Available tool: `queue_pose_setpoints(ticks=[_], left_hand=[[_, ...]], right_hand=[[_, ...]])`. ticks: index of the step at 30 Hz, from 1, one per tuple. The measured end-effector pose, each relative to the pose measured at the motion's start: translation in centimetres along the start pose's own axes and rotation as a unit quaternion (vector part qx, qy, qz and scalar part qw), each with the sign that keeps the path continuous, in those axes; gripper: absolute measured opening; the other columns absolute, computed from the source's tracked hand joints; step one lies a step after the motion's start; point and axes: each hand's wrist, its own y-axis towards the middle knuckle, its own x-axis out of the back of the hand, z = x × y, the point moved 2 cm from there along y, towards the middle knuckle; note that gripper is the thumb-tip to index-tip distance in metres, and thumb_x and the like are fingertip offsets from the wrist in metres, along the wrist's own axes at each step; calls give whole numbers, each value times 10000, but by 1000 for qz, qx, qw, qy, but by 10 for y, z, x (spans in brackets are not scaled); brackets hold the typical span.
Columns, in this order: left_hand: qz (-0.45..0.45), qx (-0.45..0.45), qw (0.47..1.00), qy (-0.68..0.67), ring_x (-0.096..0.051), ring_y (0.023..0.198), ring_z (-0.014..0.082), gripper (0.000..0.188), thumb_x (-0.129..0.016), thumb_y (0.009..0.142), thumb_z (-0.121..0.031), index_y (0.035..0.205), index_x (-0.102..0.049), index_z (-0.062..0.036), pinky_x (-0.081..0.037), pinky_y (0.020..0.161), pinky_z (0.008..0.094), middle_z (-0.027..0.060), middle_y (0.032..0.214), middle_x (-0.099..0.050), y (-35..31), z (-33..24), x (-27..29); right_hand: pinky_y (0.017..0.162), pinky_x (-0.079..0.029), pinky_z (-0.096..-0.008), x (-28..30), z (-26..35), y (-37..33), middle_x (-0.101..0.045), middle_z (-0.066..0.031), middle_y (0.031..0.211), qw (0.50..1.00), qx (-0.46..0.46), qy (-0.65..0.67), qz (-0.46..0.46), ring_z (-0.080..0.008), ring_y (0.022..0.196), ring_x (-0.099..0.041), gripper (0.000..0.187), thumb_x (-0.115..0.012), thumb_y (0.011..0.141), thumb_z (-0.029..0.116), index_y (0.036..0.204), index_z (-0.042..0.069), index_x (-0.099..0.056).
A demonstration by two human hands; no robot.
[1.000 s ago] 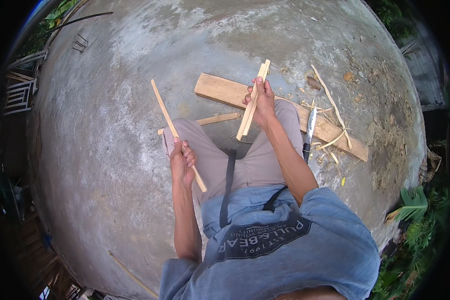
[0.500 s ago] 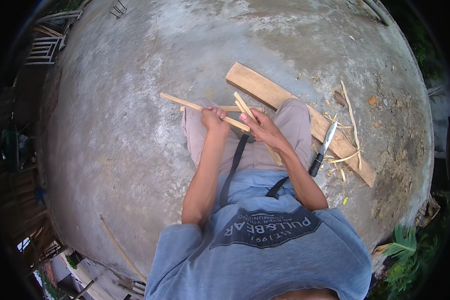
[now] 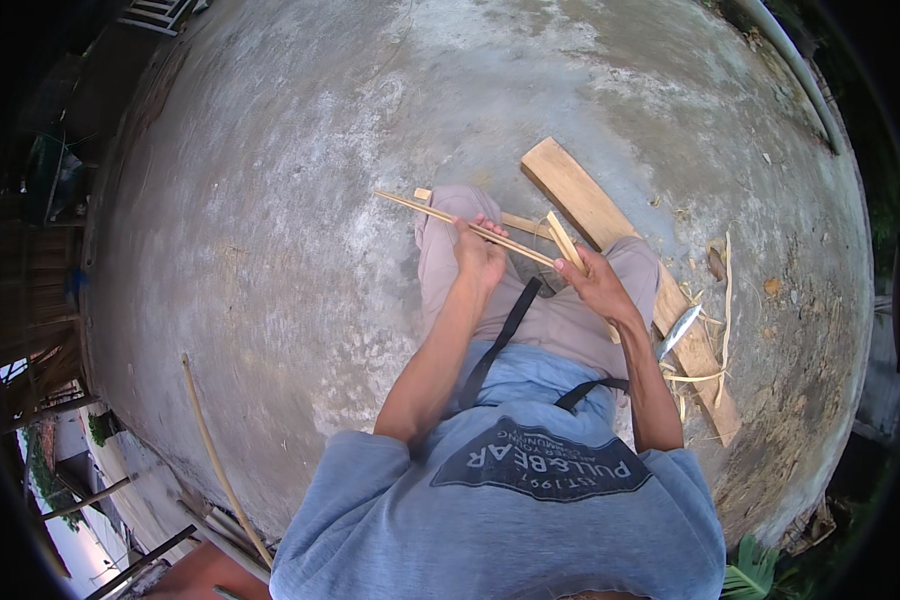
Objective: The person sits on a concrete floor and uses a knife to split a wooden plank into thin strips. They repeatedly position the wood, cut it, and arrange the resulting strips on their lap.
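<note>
My left hand (image 3: pixel 482 258) is closed around a thin, pale wooden stick (image 3: pixel 420 208) that slants down to the right across my lap. A dark line along it makes it look like two slim lengths side by side. My right hand (image 3: pixel 598 285) grips pale wooden strips (image 3: pixel 563 240), whose upper ends stick out above the thumb. Its fingertips are close to the stick's lower right end; I cannot tell whether they touch. Beyond my hands, another flat wooden strip (image 3: pixel 526 224) lies across between my knees, partly hidden by the left hand and leg.
A thick wooden plank (image 3: pixel 580 195) lies on the concrete floor (image 3: pixel 270 230), running under my right knee. A knife (image 3: pixel 679 332) rests by it, its handle hidden behind my right forearm. Curled shavings (image 3: pixel 727 300) are scattered alongside. A long pole (image 3: pixel 215 440) lies at the lower left.
The whole view has shifted, so my hands and lap appear farther right. The left hand's stick has turned and now shows a dark line along its length. Both hands keep their hold.
</note>
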Motion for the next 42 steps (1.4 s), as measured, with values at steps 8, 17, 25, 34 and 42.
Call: queue_pose_setpoints(ticks=[8, 17, 25, 34, 42], left_hand=[[59, -89, 993, -50, -400, 650, 168, 433, -341, 1129, -446, 894, -472, -107, -425, 636, 341, 16, 736, -411, 35, -121, 55], [-53, -115, 991, -46, -314, 601, 161, 418, -363, 1126, -441, 837, -403, -142, -368, 608, 330, -2, 687, -335, 36, -129, 96], [-261, -339, 838, 339, -552, 1151, 406, 600, -600, 1038, -422, 1459, -438, -27, -463, 1031, 466, 239, 1367, -441, -17, -121, 71], [320, -275, 362, 831, -682, 966, 301, 340, -735, 939, -296, 1198, -738, -76, -499, 878, 428, 118, 1027, -731, -95, -32, -3], [223, -292, 511, 777, -671, 694, 297, 284, -738, 948, -334, 1099, -798, -102, -486, 659, 393, 151, 792, -717, -70, -18, -23]], right_hand=[[521, -329, -228, 25, 3, -17, -472, 69, 750, 990, -102, 30, 95, -36, 618, -402, 346, -674, 1010, 427, 967, 97, -577], [751, -451, -263, 2, -33, -8, -598, 12, 900, 993, -26, -30, 108, -73, 877, -532, 387, -679, 1019, 369, 1163, 11, -643], [852, -461, -285, 8, -28, -9, -663, -7, 985, 990, -47, 29, 130, -98, 950, -556, 410, -707, 1001, 359, 1223, 16, -666], [772, -435, -279, 15, -9, -6, -595, 16, 915, 992, -74, 44, 97, -86, 862, -514, 378, -664, 1027, 372, 1199, 36, -667], [652, -477, -238, 54, -21, 5, -600, -42, 962, 941, -28, 314, -120, -78, 814, -553, 335, -476, 1108, 207, 1388, 24, -500]])
